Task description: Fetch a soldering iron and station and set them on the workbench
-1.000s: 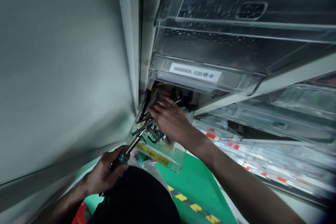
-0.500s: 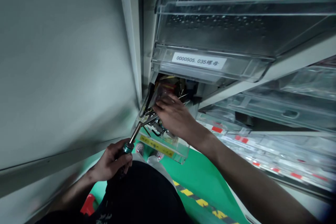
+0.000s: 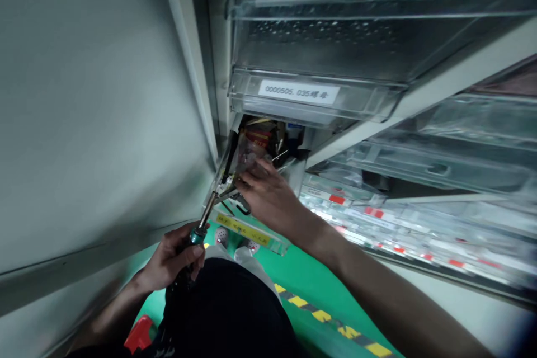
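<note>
My left hand (image 3: pixel 178 257) is closed around a screwdriver (image 3: pixel 204 217) with a teal collar and a metal shaft pointing up toward a pulled-out clear drawer (image 3: pixel 274 243). A yellow handwritten label (image 3: pixel 243 229) runs along the drawer's front. Inside this drawer my right hand (image 3: pixel 266 187) has its fingers bent around a clear plastic bag (image 3: pixel 247 154); the fingertips are partly hidden. Mixed small tools and a black bent piece (image 3: pixel 242 205) lie under and beside the fingers. Behind the bag is a red packet (image 3: pixel 257 137).
Clear drawers, one with a white label (image 3: pixel 298 92), overhang the open one. More bins with red tags (image 3: pixel 337 199) stand at right. A pale panel (image 3: pixel 104 95) closes off the left. Below are a green floor (image 3: pixel 302 268), striped tape (image 3: pixel 321 314) and a red object (image 3: pixel 139 333).
The view has shifted slightly, so the drawers appear further left. My right hand has lowered the plastic bag a little, and more of the red packet shows. The left hand still holds the screwdriver.
</note>
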Demonstrator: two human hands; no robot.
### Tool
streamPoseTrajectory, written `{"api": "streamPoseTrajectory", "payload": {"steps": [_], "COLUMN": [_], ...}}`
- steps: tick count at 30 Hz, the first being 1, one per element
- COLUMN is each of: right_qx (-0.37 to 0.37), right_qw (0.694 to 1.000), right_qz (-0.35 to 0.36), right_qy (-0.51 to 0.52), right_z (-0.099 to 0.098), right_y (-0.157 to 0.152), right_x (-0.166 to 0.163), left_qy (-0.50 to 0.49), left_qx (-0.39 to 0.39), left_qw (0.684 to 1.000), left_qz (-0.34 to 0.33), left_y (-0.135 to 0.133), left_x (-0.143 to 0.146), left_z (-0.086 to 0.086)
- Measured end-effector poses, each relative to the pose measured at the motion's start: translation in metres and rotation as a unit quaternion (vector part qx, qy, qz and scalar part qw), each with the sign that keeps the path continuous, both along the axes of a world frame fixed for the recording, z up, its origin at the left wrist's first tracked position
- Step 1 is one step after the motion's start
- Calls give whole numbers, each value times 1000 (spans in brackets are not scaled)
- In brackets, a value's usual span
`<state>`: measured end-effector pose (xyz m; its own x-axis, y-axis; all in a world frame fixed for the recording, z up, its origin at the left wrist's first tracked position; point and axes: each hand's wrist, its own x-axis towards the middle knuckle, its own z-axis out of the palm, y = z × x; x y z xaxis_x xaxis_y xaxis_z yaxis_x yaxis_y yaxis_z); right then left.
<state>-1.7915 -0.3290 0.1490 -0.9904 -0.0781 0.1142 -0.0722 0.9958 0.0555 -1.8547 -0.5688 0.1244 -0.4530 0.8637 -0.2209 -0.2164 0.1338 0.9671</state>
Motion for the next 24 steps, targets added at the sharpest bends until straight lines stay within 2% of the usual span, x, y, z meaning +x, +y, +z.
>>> {"api": "streamPoseTrajectory", "payload": {"steps": [4,8,11,14,17,19,22,24], "right_qx": [-14,-83,-124,-78,-47,-61,-100,-116], "right_qw": [999,996,992,989,990,992,993,991], "right_qz": [-28,-3,-28,-103,-131,-94,-14,-1], "right_qy": [-19,-38,11,65,-7,-53,-67,-65], "right_z": [5,15,20,15,8,7,10,11], "right_y": [-10,-9,-5,3,7,5,-6,-13], "right_x": [14,25,22,8,-3,-2,8,13], "left_qy": [-3,0,8,21,28,27,27,23], "left_qx": [-20,-33,-25,-30,-43,-50,-59,-71], "left_qw": [1000,999,1000,999,998,998,997,996], "left_qz": [-2,-9,-12,6,23,32,51,54], "left_y": [-5,-10,-11,-9,-7,-7,-9,-11], "left_x": [2,4,7,12,15,16,17,16], "left_z": [-2,-7,-10,-7,-2,1,2,2]}}
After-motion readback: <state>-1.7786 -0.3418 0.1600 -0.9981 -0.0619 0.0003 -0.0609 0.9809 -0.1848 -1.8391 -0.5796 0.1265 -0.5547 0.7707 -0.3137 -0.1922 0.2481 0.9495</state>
